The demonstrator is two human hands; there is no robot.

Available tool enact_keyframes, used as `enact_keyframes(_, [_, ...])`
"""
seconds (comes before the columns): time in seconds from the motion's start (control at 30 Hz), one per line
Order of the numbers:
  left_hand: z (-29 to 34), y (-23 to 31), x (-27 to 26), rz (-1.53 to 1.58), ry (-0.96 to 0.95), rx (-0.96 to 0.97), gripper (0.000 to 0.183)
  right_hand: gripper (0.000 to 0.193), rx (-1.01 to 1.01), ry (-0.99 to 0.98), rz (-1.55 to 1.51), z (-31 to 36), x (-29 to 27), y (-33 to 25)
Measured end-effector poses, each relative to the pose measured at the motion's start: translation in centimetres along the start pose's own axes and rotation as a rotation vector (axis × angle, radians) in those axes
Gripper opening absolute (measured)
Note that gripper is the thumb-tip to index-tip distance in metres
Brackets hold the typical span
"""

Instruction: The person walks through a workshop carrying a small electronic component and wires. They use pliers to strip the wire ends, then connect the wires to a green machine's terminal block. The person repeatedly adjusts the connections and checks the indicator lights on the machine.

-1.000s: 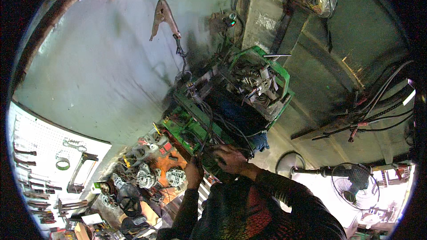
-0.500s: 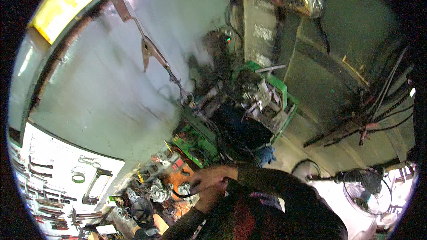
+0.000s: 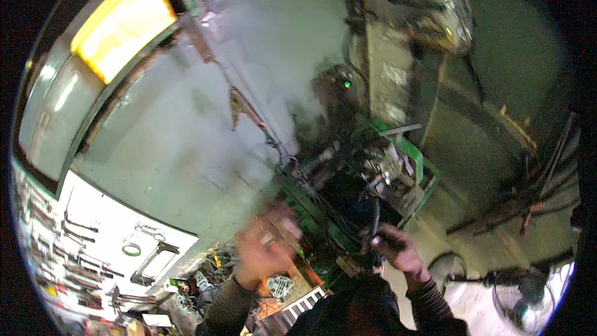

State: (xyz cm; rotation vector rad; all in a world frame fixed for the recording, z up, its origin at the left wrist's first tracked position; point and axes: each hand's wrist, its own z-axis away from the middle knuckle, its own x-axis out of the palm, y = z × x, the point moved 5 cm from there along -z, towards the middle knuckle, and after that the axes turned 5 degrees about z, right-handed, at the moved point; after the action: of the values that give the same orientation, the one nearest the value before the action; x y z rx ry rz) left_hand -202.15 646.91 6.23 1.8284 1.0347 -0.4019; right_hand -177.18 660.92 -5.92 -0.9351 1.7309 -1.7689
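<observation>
My right hand [image 3: 401,250] is closed round the lower end of a thin dark grey, slightly curved strip [image 3: 376,216], whose kind I cannot make out. The strip points up toward the green-framed machine [image 3: 420,158] with bare metal parts. To the left, my left hand [image 3: 264,249] is raised over the orange work surface [image 3: 305,272]. Motion smears its fingers, so whether it grips anything does not show. Just below that hand lies a silvery slotted metal part [image 3: 279,286].
Hand tools hang on a white board [image 3: 99,218] at the left. A rusty clamp [image 3: 245,112] hangs on a rod before the grey wall. Dark cables [image 3: 348,25] run down the middle. A fan [image 3: 525,298] stands at the lower right.
My hands were together low in the middle with a thin dark piece between them. They have parted, the right one moving rightward with the strip. The view has shifted too.
</observation>
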Motion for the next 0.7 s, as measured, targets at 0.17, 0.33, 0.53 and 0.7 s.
enact_keyframes(0.17, [-14.9, -9.4, -7.8, 1.277, 0.05, 0.015, 0.072, 0.027, 0.033, 0.275, 0.216, 4.3, -4.2, 5.4])
enact_keyframes(0.33, [-21.7, -12.3, -5.8, 1.028, -0.477, -0.076, 0.069, 0.026, 0.287, 0.099, -0.032, 7.4, -2.7, 8.7])
enact_keyframes(0.53, [-22.9, -11.5, -4.1, 1.155, -0.522, -0.1, 0.023, 0.029, 0.147, 0.224, 0.106, 8.5, -3.8, 10.2])
enact_keyframes(0.7, [-21.9, -10.1, -4.3, 1.025, -0.402, -0.172, 0.028, 0.024, 0.179, 0.283, 0.052, 8.4, -4.6, 11.2])
